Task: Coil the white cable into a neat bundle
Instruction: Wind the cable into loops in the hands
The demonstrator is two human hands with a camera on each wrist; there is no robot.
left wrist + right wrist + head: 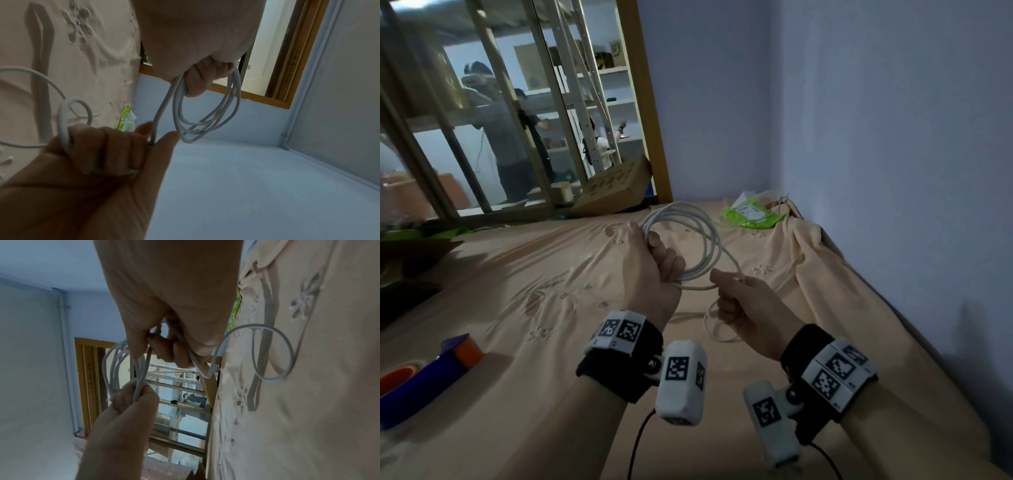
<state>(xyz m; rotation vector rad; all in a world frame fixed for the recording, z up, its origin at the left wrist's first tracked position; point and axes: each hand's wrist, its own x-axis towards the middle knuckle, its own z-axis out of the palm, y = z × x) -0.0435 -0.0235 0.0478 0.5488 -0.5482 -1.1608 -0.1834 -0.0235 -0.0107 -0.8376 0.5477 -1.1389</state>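
Observation:
The white cable point(690, 219) is partly wound into a coil of several loops held upright over the peach bedsheet point(534, 308). My left hand point(654, 248) grips the coil at its near side, fingers curled round the strands. My right hand point(726, 281) pinches a single strand that leaves the coil, close to the left hand. In the left wrist view the coil point(207, 113) hangs from the left fingers point(205, 76). In the right wrist view a loose loop point(273, 353) trails from the right hand point(168, 347) onto the sheet. The loose tail point(714, 325) lies under the right hand.
A blue and orange tape dispenser point(431, 370) lies at the left of the bed. A green packet point(751, 214) sits in the far corner by the blue wall point(893, 171). A cardboard box point(616, 186) leans by the glass partition, with people beyond it.

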